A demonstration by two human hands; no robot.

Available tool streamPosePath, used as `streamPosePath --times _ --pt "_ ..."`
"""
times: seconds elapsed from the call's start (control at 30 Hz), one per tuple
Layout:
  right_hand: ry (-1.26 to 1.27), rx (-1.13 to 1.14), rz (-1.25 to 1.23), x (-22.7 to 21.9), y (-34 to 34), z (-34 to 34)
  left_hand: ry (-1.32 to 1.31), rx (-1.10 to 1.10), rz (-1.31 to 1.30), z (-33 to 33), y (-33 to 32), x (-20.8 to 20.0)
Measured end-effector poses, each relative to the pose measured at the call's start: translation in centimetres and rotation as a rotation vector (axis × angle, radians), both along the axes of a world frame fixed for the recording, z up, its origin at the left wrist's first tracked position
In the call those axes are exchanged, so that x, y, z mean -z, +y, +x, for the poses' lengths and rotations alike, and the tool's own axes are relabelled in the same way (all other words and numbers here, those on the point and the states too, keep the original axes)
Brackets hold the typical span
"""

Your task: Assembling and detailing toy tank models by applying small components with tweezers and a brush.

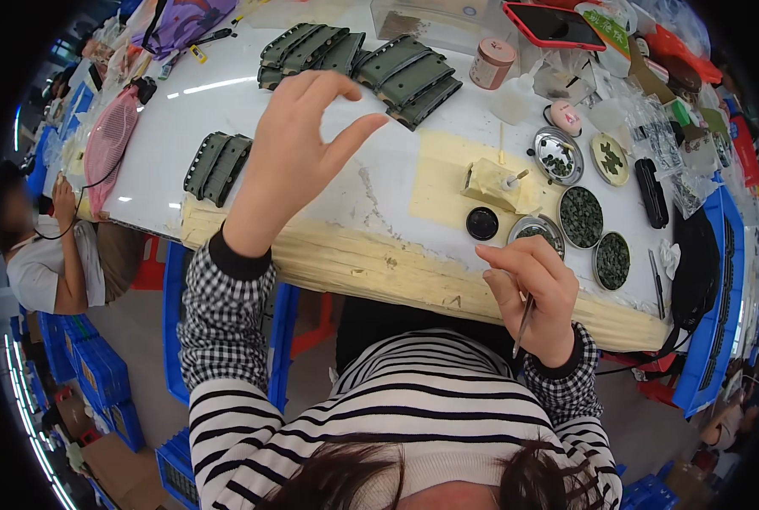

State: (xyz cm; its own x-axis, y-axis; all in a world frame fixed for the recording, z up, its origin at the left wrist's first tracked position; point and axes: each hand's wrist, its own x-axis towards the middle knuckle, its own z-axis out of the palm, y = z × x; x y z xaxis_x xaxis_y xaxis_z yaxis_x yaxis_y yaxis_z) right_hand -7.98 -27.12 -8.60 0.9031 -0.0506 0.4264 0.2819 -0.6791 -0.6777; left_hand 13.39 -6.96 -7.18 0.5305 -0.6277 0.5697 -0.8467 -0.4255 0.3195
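My left hand (303, 140) is raised over the white table, its thumb and fingers apart with nothing visible between them. Just beyond it lie stacks of dark green ribbed plastic parts (405, 72), and a smaller stack of similar green parts (217, 168) sits to its left. Over the table's front edge, my right hand (543, 293) is closed around a slim metal tool (524, 325), whose kind I cannot make out. Close to that hand are round tins of small dark green pieces (581, 217) and a black round lid (482, 223). A partly hidden tin (536, 229) stands behind its fingers.
A tape-covered block (494, 185) holds a small bottle with a stick. Farther back are a pink jar (492, 64), a red-framed phone (554, 25) and plastic bags. A black case (651, 193) lies at right. Another person (61, 238) sits at far left.
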Motion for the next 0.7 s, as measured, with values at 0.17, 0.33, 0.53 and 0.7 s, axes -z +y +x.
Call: streamPosePath --times 0.17,0.33,0.53,0.7 --pt "0.003 0.017 0.011 0.0 0.0 -0.5 -0.180 0.012 0.184 4.1 -7.3 3.7" --pt "0.018 0.044 -0.011 0.1 -0.6 -1.1 -0.224 -0.091 0.222 4.8 -8.8 4.5" --pt "0.019 0.044 0.011 0.0 -0.5 -1.1 -0.186 -0.050 0.240 4.8 -7.6 4.4" --pt "0.024 0.028 -0.002 0.1 -0.3 -0.8 -0.303 -0.097 0.334 3.5 -7.3 4.7"
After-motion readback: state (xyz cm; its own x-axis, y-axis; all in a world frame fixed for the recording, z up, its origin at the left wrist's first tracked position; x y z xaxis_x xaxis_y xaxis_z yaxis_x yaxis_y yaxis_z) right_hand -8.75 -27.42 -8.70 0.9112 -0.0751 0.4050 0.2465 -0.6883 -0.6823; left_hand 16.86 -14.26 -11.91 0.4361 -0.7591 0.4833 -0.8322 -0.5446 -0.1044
